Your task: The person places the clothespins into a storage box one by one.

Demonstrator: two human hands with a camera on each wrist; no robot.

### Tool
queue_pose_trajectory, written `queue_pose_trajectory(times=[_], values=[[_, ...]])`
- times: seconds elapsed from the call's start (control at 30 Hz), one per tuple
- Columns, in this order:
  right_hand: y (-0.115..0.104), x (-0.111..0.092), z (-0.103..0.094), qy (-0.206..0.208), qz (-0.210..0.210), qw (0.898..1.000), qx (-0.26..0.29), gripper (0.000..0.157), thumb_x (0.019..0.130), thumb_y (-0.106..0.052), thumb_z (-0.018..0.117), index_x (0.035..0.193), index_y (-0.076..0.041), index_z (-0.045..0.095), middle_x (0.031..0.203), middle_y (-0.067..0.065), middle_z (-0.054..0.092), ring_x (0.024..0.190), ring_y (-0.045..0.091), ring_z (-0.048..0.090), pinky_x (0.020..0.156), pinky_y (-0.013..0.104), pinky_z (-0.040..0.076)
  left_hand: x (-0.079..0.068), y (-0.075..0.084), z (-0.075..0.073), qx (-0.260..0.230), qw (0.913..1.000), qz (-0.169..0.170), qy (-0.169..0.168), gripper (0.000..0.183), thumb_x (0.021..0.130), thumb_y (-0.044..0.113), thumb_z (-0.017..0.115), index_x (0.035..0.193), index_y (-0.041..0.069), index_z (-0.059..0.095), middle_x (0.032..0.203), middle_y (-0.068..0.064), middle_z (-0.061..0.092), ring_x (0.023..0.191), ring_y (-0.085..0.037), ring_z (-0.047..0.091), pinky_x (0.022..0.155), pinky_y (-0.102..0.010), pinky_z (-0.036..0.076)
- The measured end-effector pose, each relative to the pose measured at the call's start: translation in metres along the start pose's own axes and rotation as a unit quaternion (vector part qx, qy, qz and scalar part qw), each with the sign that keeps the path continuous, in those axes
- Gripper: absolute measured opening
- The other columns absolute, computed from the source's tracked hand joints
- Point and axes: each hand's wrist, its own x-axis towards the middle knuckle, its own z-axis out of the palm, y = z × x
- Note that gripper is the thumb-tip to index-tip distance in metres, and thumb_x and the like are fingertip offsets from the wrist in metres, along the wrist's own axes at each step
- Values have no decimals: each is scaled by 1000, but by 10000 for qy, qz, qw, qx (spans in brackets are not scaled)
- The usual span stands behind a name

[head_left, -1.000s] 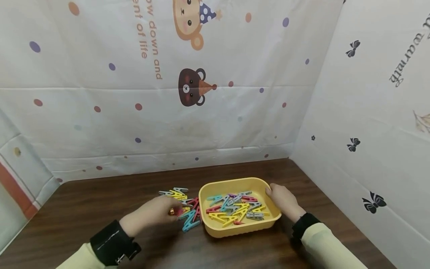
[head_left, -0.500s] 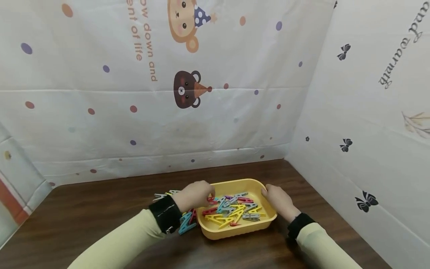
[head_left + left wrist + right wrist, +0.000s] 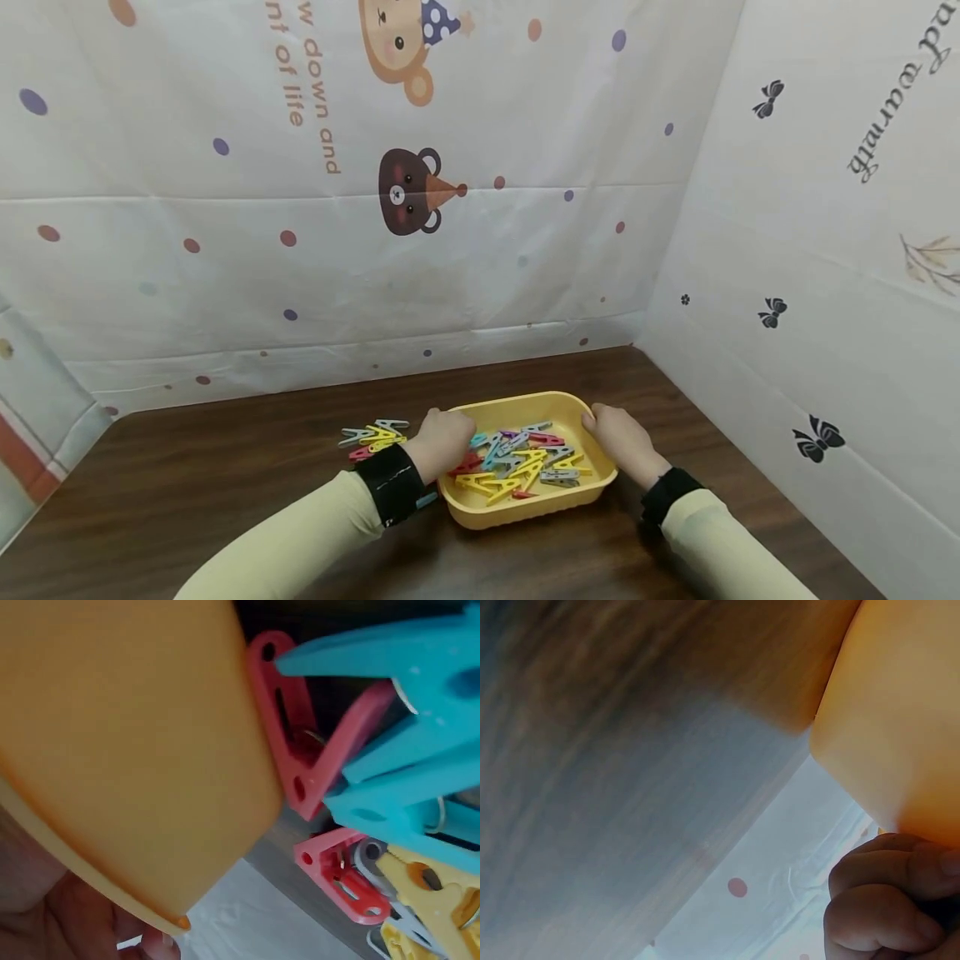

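A yellow plastic basket on the table holds several clothespins in yellow, red, blue, grey and purple. My left hand is at its left rim, its fingers reaching over into the basket beside red clothespins. In the left wrist view the curled fingers show past the rim; I cannot tell whether they still pinch a clothespin. My right hand grips the basket's right rim, its curled fingers close against the wall in the right wrist view.
Left of the basket lies a loose pile of clothespins, partly hidden by my left hand and sleeve. Blue and red ones lie right by the basket's outer wall. A white patterned cloth hangs behind the brown table.
My left hand has carried a red clothespin from the pile to the right and lowered at the basket's left rim. The right hand keeps holding the basket. The head view has shifted slightly.
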Motion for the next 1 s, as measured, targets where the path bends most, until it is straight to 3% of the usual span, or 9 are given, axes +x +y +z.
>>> queue_pose_trajectory(times=[0.13, 0.5, 1.0], values=[[0, 0, 0, 20, -3, 10000, -41, 29, 107, -22, 48, 93, -1, 61, 71, 5, 54, 61, 16, 49, 56, 27, 38, -1, -1, 2, -39, 9999, -40, 85, 4, 92, 13, 75, 95, 14, 77, 89, -2, 75, 82, -20, 68, 85, -39, 56], [-1, -1, 2, 51, 1, 10000, -2, 28, 106, -21, 49, 91, -1, 60, 70, 5, 53, 62, 17, 49, 56, 28, 38, -2, -4, 2, -463, 9989, 16, -84, 4, 92, 12, 74, 90, 15, 77, 85, 2, 75, 78, -16, 62, 81, -35, 49], [-2, -1, 1, 53, 38, 10000, -69, 28, 106, -21, 49, 92, 0, 61, 70, 5, 53, 62, 17, 49, 56, 27, 37, -2, -8, 10, -557, 9979, 222, 265, 9, 91, 11, 73, 93, 16, 80, 88, 4, 77, 77, -14, 63, 74, -33, 47]])
